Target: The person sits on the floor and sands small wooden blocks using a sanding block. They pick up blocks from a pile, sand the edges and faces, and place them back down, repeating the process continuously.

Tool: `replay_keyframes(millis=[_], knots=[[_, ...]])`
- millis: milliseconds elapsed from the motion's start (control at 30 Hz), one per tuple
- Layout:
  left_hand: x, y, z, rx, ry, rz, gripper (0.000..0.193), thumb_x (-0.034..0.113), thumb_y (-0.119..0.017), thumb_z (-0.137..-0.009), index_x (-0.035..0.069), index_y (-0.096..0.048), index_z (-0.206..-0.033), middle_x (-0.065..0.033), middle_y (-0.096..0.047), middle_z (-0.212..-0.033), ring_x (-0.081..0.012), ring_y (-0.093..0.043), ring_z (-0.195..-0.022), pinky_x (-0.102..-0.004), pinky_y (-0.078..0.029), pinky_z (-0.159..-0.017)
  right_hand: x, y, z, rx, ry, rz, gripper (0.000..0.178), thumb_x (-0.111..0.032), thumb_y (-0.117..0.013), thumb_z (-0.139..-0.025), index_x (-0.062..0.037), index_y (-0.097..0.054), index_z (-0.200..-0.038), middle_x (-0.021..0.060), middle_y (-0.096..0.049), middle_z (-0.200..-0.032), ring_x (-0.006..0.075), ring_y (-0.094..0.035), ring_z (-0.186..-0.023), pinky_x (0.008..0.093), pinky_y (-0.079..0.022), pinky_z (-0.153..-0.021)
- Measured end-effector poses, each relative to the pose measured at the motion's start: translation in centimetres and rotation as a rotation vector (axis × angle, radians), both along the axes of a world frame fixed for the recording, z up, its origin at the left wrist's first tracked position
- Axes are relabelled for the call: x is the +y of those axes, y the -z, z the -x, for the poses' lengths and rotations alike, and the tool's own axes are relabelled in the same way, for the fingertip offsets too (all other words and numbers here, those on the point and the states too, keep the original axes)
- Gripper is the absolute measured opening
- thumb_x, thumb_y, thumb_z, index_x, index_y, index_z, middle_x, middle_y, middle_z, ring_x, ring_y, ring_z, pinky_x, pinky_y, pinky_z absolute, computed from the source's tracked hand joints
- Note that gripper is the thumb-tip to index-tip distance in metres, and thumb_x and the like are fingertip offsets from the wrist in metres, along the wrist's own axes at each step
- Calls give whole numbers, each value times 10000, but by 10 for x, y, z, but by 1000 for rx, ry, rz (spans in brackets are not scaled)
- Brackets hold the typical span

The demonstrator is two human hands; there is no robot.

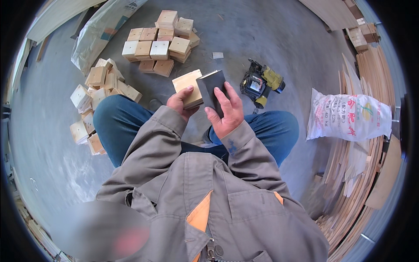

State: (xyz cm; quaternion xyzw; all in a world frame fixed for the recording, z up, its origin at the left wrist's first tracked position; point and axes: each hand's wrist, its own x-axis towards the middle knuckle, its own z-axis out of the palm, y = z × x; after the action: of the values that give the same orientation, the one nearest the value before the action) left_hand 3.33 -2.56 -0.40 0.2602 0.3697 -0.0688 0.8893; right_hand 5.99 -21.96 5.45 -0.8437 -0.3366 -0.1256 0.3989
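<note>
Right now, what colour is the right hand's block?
The block is dark grey, seen in the head view.

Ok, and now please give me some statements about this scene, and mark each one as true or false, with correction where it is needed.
1. The left hand holds a pale wooden block. True.
2. The right hand holds the black-and-yellow tool. False: its fingers hold a dark, flat-sided piece, and the tool lies on the floor.
3. A white sack lies on the right side of the picture. True.
4. All the other blocks on the floor form one single group. False: one group is ahead of the person, another near the left knee.
</note>
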Motion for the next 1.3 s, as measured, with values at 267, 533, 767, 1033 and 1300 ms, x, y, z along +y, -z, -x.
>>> replay_keyframes(millis=[267, 533, 767, 1033, 1300], knots=[[-2, -28, -1, 62, -73, 10, 509, 306, -712, -920, 114, -555, -1365, -106, -681, -1229, -312, -659, -1091, -506, -519, -969, -23, 8, -13, 22, 168, -15, 570, -224, -778, -879, -36, -588, -1382, 291, -484, -1452, 450, -527, -1272, 488, -439, -1078], [-1, -19, 1, 45, -40, 90, 556, 303, -749, -878, 93, -560, -1357, -137, -643, -1265, -336, -598, -1184, -535, -444, -1029, 1, 5, -4, -66, 1, -42, 599, -203, -801, -847, -56, -591, -1388, 286, -475, -1459, 444, -532, -1257, 471, -454, -1065], [-5, -32, 2, -9, 0, 38, 550, 314, -699, -919, 75, -529, -1384, -139, -665, -1245, -324, -657, -1115, -507, -525, -977, -18, 10, -10, 103, 150, -93, 521, -198, -756, -904, 1, -595, -1357, 283, -507, -1420, 430, -541, -1274, 461, -448, -1080], [-5, -17, 3, -42, 23, -67, 554, 323, -713, -906, 84, -538, -1373, -104, -683, -1219, -293, -668, -1108, -493, -532, -978, -3, 4, -5, 137, 33, -164, 538, -193, -768, -901, 10, -587, -1365, 282, -515, -1415, 421, -549, -1276, 435, -461, -1072], [-5, -33, 2, -92, 20, -26, 576, 320, -688, -914, 78, -516, -1407, -118, -666, -1259, -298, -658, -1136, -498, -518, -997, -13, 15, -12, 346, 106, -296, 551, -238, -733, -943, 34, -563, -1391, 247, -543, -1414, 359, -545, -1298, 410, -416, -1114]])
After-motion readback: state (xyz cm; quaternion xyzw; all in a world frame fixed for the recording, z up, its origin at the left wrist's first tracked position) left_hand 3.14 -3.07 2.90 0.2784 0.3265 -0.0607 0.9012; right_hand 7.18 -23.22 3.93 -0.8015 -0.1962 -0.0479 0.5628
